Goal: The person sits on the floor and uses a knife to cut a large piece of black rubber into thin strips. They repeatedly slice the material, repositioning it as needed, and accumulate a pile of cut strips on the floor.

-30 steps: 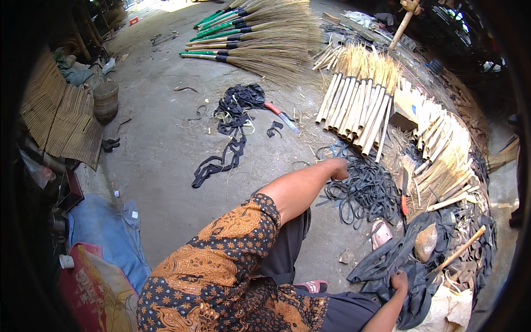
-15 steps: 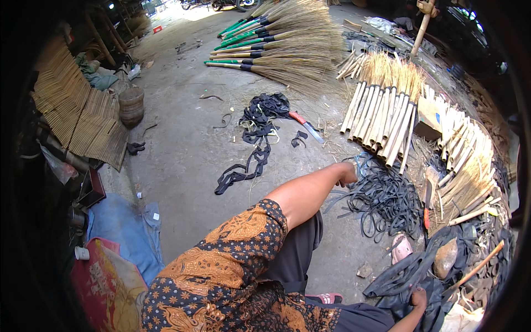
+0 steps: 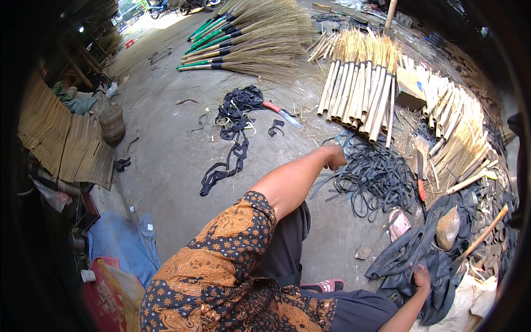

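Grey floor (image 3: 160, 171), black strips (image 3: 379, 166), straw brooms (image 3: 265, 41)

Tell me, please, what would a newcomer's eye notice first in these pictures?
Probably the fan of grass brooms at the top, some of them green-handled. Next, the tangled black strips right of centre, the left hand at their edge. The orange-and-black patterned shirt stands out at the bottom.

broom workshop: fanned brooms (image 3: 260, 39), pale handles (image 3: 354, 99), black strip heap (image 3: 379, 171), red-handled knife (image 3: 283, 114)
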`<state>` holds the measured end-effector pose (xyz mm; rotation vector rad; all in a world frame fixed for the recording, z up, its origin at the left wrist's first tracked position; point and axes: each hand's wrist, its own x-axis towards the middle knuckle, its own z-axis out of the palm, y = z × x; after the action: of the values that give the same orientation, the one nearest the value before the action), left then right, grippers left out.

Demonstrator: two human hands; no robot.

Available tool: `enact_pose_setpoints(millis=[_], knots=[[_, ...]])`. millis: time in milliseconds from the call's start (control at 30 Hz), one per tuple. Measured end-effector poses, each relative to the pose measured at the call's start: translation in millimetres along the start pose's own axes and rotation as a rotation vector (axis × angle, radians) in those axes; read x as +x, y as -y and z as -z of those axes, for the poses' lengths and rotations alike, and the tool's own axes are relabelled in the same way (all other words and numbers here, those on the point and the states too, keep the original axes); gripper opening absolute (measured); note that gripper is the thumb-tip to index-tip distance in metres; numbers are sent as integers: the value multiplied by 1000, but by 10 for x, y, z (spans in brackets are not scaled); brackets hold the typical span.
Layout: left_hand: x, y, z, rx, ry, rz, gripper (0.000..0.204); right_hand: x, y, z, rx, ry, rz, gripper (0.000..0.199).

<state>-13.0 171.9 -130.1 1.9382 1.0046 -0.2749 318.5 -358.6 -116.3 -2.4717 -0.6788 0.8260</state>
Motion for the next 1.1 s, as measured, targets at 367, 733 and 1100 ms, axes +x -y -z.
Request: enact_pose_setpoints(millis=[367,733,1100], knots=[[65,140,59,-137,84,-60,50,42,80,19,10,115,-18,25],[-68,11,101,-112,79,-21,48,-84,316,32,-35,89,-80,24],[-6,18,90,-98,88,-24,47,-61,275,47,31,128,-100,26]])
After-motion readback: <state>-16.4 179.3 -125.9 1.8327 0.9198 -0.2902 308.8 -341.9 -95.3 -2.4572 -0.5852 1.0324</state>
